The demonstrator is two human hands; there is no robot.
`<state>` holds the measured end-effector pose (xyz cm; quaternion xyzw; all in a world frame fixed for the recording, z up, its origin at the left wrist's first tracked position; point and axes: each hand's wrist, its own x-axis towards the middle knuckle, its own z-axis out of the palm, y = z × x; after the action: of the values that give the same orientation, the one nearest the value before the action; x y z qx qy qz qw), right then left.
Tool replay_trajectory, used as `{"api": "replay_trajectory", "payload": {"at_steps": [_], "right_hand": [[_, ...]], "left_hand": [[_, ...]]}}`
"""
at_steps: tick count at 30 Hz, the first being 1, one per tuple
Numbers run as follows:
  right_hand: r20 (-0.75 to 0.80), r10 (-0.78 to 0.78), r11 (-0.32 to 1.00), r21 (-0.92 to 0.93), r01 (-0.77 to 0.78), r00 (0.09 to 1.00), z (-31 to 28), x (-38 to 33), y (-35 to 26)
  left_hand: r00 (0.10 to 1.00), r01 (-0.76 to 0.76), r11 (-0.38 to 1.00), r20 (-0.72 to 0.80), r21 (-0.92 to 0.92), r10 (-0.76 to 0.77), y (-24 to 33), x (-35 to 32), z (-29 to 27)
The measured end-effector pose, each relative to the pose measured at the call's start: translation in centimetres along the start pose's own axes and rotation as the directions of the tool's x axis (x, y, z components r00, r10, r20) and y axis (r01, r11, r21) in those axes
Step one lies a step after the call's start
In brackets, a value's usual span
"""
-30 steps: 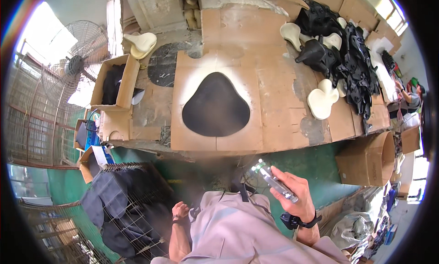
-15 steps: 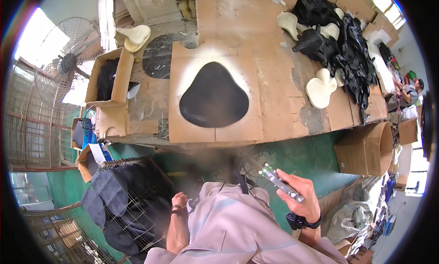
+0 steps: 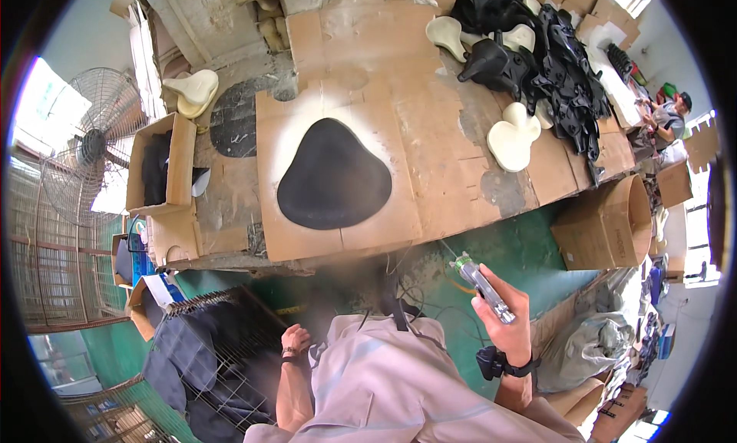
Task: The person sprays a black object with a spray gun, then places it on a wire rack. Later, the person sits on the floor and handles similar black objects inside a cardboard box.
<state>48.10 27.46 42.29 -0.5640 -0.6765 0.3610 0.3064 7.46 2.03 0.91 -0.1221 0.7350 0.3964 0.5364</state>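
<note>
My right hand (image 3: 508, 309) is wrapped round a metal spray gun (image 3: 482, 285) with a green part at its front, held beyond the near table edge on the right. A dark, rounded-triangular saddle cover (image 3: 335, 178) lies flat on a cardboard sheet (image 3: 399, 228) on the table, narrow end away from me. Pale overspray surrounds its far end. My left hand (image 3: 295, 338) hangs low beside my apron, fingers curled, with nothing seen in it. Nearest to it is a wire basket (image 3: 230, 351) filled with dark, flat pieces.
Black saddle parts (image 3: 568, 82) are heaped at the table's far right, near cream saddle-shaped pieces (image 3: 513, 140). A cardboard box (image 3: 184, 163) and a large fan (image 3: 94, 143) stand at left. An open carton (image 3: 603, 224) is at right. Another person (image 3: 669, 122) sits far right.
The view has turned, so the table and saddle cover appear further left and tilted. My right hand with the spray gun sits a little higher and now points more up and left.
</note>
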Motion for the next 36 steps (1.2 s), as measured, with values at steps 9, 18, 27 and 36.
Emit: {"api": "replay_trajectory", "payload": {"at_steps": [9, 18, 27, 36], "right_hand": [[0.039, -0.167, 0.985, 0.052, 0.165, 0.985, 3.8, 4.9, -1.6], [0.331, -0.261, 0.965, 0.070, 0.253, 0.907, 3.5, 4.5, -3.8], [0.149, -0.136, 0.989, -0.035, 0.142, 0.979, 1.4, 2.2, -4.3], [0.159, -0.084, 0.996, -0.004, 0.086, 0.984, 1.2, 1.1, -4.3]], "left_hand": [[0.999, -0.029, 0.980, 0.008, -0.199, 0.031, -2.2, -0.9, -1.6], [0.974, -0.218, 0.961, -0.031, 0.168, 0.226, -5.8, -1.6, -4.1], [0.987, -0.159, 0.986, -0.003, -0.048, 0.159, -5.1, 1.7, -4.3], [0.998, -0.015, 1.000, -0.061, -0.001, 0.014, 0.0, 1.3, -1.4]]}}
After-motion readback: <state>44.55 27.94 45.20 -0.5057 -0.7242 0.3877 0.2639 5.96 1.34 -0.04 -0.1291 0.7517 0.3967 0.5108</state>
